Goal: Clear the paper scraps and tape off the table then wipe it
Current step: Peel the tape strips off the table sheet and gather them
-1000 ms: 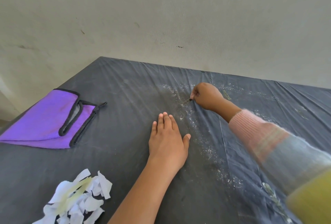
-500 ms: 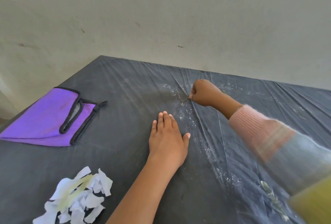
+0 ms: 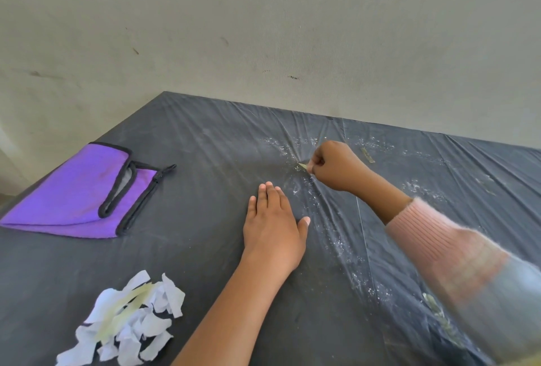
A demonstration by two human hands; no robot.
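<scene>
Yellowish tape sliver half-hidden in right hand

The left hand lies flat on the table, its fingers pointing at the wall behind the table. Just beyond and right of those fingertips, the right hand pinches a bit of tape that sticks out left of its curled fingers, and a second tape strip lies on the table just behind and right of that hand. Well left of the left hand's fingers lies the folded cloth, near the table's left edge, while the heap of paper scraps sits nearer than those fingers and to their left, beside the left forearm
</scene>
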